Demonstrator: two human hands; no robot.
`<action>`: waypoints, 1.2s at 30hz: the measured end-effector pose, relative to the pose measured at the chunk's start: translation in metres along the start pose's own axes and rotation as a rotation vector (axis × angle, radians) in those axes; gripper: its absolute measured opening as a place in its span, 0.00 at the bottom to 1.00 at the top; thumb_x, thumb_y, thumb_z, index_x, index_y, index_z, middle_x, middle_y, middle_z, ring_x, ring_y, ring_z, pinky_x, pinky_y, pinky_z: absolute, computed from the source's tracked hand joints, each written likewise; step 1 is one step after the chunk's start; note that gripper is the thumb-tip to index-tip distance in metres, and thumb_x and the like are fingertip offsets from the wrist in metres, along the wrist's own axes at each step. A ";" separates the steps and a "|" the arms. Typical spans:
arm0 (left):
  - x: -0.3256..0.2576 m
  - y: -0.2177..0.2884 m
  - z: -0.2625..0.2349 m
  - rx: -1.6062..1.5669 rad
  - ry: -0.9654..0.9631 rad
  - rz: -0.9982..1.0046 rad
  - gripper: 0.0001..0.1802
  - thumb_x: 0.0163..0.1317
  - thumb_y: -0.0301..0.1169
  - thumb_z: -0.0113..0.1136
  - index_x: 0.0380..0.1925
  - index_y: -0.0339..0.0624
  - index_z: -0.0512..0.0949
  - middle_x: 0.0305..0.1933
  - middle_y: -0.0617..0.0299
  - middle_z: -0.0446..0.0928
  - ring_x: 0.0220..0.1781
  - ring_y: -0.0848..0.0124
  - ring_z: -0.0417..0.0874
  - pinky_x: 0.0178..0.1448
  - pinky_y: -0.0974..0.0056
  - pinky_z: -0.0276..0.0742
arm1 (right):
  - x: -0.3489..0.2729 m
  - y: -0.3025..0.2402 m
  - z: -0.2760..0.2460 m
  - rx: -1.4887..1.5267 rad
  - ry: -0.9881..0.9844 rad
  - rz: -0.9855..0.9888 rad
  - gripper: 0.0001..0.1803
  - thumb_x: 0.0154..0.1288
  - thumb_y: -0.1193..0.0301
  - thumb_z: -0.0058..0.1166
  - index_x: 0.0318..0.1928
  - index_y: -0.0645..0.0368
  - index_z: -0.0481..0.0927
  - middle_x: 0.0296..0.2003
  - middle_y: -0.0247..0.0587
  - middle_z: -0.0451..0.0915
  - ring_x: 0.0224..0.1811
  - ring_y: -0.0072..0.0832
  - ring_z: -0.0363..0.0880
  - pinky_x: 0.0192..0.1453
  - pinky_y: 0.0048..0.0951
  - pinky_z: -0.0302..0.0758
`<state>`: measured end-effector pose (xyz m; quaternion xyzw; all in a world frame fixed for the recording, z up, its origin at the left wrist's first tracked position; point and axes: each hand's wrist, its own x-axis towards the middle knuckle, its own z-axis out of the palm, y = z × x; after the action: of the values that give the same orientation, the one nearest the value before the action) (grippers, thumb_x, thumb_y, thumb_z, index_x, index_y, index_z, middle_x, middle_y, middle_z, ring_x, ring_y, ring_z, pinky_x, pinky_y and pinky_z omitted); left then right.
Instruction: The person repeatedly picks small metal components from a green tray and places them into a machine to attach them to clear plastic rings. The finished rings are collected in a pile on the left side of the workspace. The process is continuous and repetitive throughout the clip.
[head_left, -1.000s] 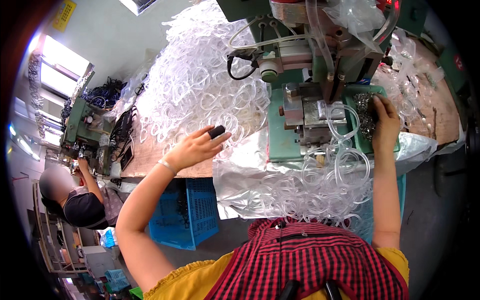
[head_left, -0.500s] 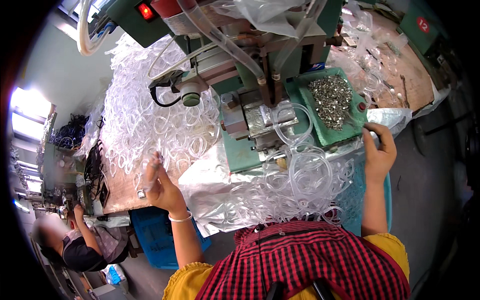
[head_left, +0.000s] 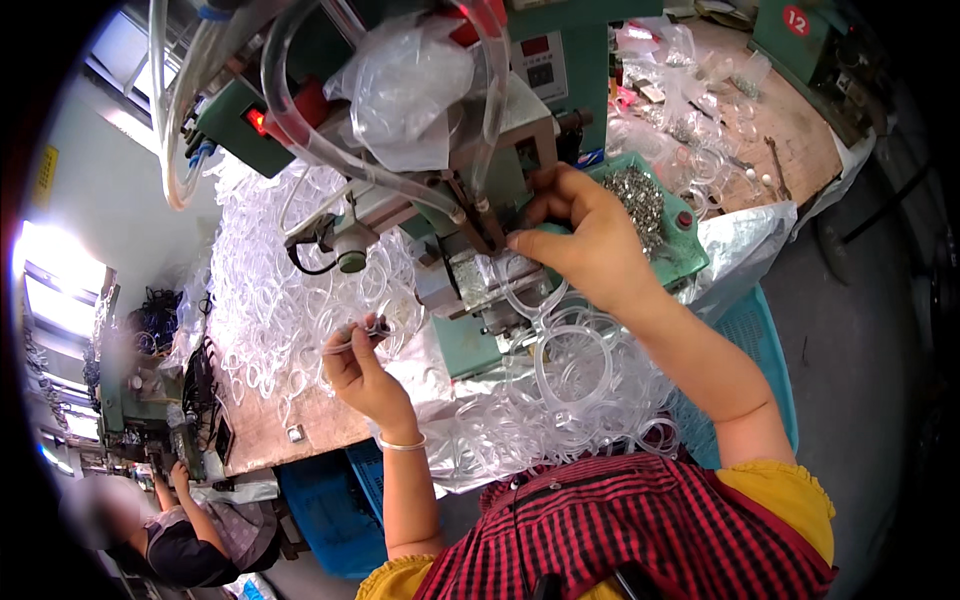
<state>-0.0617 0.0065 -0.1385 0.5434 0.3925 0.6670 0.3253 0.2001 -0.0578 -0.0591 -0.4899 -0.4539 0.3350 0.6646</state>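
The left hand [head_left: 360, 365] sits left of centre in the frame, forearm rising from the lower edge, fingers pinched together. The right hand [head_left: 580, 240] reaches to upper centre, arm bent, fingertips [head_left: 520, 240] curled in a pinch.

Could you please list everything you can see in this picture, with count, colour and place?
Machine: one, green, back of the bench.
Clear tubing pieces: a large heap, transparent, left of the machine.
Tubing loops: many, transparent, in front of the machine.
Tray of small metal parts: one, green tray, silvery parts, right of the machine.
Plastic bag: one, clear, on top of the machine.
Crate: one, blue, under the bench.
Co-worker: one, dark top, lower left.
Left hand: holds a small tubing piece.
Right hand: at the machine's front, fingers pinched.
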 end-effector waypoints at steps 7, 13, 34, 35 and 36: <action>0.027 0.112 0.035 -0.380 -0.334 0.435 0.07 0.73 0.27 0.50 0.47 0.38 0.74 0.44 0.51 0.81 0.45 0.65 0.83 0.48 0.57 0.83 | 0.001 -0.005 0.006 0.128 -0.064 0.078 0.27 0.51 0.80 0.63 0.54 0.65 0.73 0.35 0.35 0.80 0.39 0.21 0.78 0.45 0.23 0.74; 0.038 0.113 0.068 -0.343 -0.285 0.443 0.08 0.72 0.26 0.53 0.44 0.32 0.75 0.36 0.50 0.82 0.40 0.64 0.85 0.43 0.59 0.84 | -0.021 -0.022 0.018 0.072 -0.051 0.040 0.32 0.55 0.81 0.62 0.62 0.66 0.67 0.45 0.39 0.80 0.49 0.24 0.77 0.56 0.27 0.73; -0.033 0.084 0.056 0.120 -0.814 0.697 0.17 0.47 0.13 0.59 0.36 0.43 0.75 0.51 0.50 0.83 0.45 0.54 0.85 0.43 0.57 0.74 | 0.005 0.086 -0.091 -1.163 0.076 -0.417 0.09 0.58 0.75 0.58 0.41 0.61 0.78 0.46 0.49 0.81 0.51 0.47 0.79 0.48 0.43 0.77; -0.030 0.097 0.046 -0.002 -0.854 0.548 0.20 0.50 0.13 0.57 0.42 0.45 0.75 0.49 0.46 0.82 0.42 0.55 0.85 0.38 0.59 0.70 | -0.001 0.083 -0.089 -1.040 0.173 -0.291 0.09 0.61 0.75 0.57 0.42 0.61 0.79 0.43 0.50 0.82 0.48 0.48 0.81 0.48 0.41 0.77; -0.022 0.119 0.048 -0.235 -0.891 0.444 0.21 0.52 0.11 0.56 0.45 0.45 0.73 0.46 0.43 0.82 0.37 0.59 0.84 0.34 0.59 0.70 | -0.001 0.077 -0.086 -0.966 0.216 -0.244 0.09 0.63 0.75 0.57 0.43 0.62 0.80 0.41 0.50 0.83 0.45 0.44 0.82 0.49 0.38 0.77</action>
<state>-0.0108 -0.0610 -0.0398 0.8050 0.0133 0.4632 0.3705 0.2792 -0.0658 -0.1424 -0.7166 -0.5395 -0.0457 0.4397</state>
